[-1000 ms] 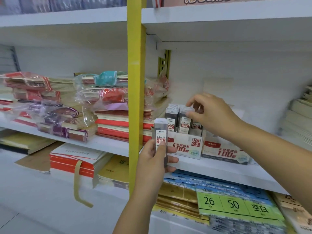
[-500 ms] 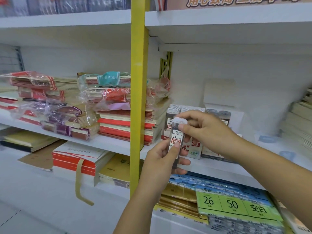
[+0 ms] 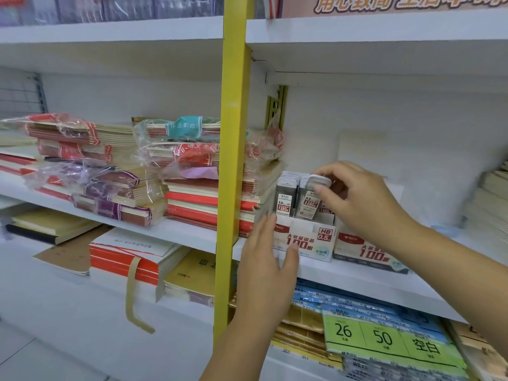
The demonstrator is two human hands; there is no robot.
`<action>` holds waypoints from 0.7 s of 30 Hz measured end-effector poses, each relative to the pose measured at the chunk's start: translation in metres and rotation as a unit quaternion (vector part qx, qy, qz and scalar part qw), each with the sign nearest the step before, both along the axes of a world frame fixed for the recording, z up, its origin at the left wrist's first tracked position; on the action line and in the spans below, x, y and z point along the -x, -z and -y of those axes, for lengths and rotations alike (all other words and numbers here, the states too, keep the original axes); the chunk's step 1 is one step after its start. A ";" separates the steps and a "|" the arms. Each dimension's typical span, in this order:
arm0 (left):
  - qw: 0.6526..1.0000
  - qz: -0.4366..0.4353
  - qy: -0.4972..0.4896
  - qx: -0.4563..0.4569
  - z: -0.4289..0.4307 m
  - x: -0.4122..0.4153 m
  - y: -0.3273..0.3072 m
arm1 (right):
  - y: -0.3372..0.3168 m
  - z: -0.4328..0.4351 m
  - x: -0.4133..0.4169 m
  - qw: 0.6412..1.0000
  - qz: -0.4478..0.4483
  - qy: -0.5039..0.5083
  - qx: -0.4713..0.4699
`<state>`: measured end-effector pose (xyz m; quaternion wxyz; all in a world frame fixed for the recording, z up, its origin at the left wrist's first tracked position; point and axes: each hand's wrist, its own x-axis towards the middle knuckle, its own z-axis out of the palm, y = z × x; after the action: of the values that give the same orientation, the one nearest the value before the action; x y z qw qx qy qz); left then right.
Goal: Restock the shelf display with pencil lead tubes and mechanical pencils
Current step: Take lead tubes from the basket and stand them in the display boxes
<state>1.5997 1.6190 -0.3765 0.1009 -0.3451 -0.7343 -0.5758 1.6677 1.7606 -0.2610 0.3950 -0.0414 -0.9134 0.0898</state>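
Thumb and forefinger of the right hand [image 3: 357, 199] pinch the white cap of a pencil lead tube [image 3: 309, 206], which stands slightly tilted in the front row of the HB 0.5 display box [image 3: 302, 240], beside the other lead tubes [image 3: 286, 196] packed upright there. The left hand [image 3: 264, 259] is spread flat with straight fingers, holding nothing, at the box's front left corner; motion blur hides whether it touches the cardboard. A second display box [image 3: 365, 251] sits just beside the first on the right. Both stand near the front edge of the white shelf [image 3: 357, 279]. The yellow upright post [image 3: 233, 160] and a notebook stack [image 3: 209, 199] close in the left side. Behind and to the right, bare shelf runs as far as the stacked paper [image 3: 492, 202], and the upper shelf [image 3: 357, 31] is well above the tube caps.
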 end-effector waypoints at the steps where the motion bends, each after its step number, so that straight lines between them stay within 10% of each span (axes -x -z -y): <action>1: 1.000 0.002 0.002 -0.006 0.001 0.000 -0.001 | -0.002 -0.001 0.004 1.000 -0.005 0.010 0.014; 10: 0.999 0.012 0.028 -0.020 0.006 0.005 -0.001 | -0.001 -0.007 0.021 0.988 0.040 0.132 -0.064; 15: 0.996 -0.063 -0.005 -0.054 0.025 -0.010 0.011 | 0.030 0.019 -0.038 0.991 -0.129 0.002 0.025; 21: 0.947 -0.017 0.205 0.245 0.061 -0.048 0.121 | 0.182 0.033 -0.137 0.957 0.009 0.002 0.290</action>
<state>1.6474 1.5578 -0.4971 -0.0943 -0.5123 -0.7643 -0.3801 1.8042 1.7273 -0.4434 0.3576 -0.1571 -0.8518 0.3492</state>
